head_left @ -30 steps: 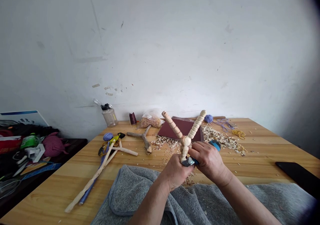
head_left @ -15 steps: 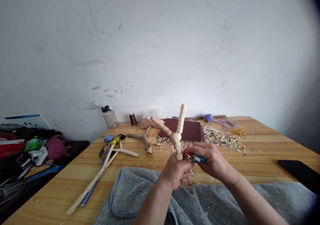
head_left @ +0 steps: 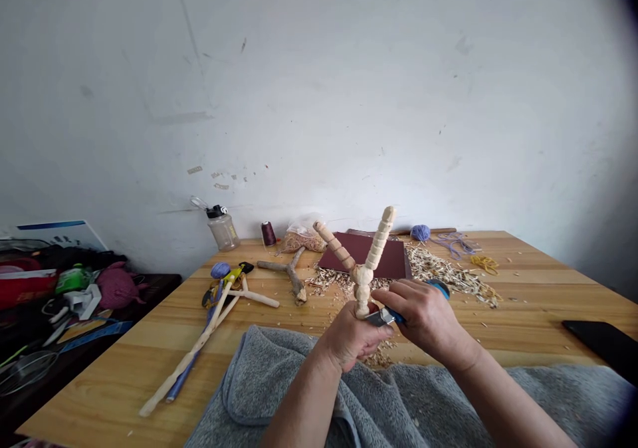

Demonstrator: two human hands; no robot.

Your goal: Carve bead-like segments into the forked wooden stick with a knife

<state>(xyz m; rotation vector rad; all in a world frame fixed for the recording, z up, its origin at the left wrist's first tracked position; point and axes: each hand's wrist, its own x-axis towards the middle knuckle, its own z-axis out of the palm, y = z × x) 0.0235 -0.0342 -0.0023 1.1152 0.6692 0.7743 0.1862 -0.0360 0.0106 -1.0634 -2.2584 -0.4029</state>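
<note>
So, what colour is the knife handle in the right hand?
Blue; the head view shows the knife handle best, beyond the right hand.

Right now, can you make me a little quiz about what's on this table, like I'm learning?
1. Which hand holds the knife: the left hand or the right hand?
2. True or false: the forked stick is lying flat on the table.
3. What soft gray thing lies just below the hands?

Key:
1. The right hand
2. False, the left hand holds it up
3. A towel
</note>
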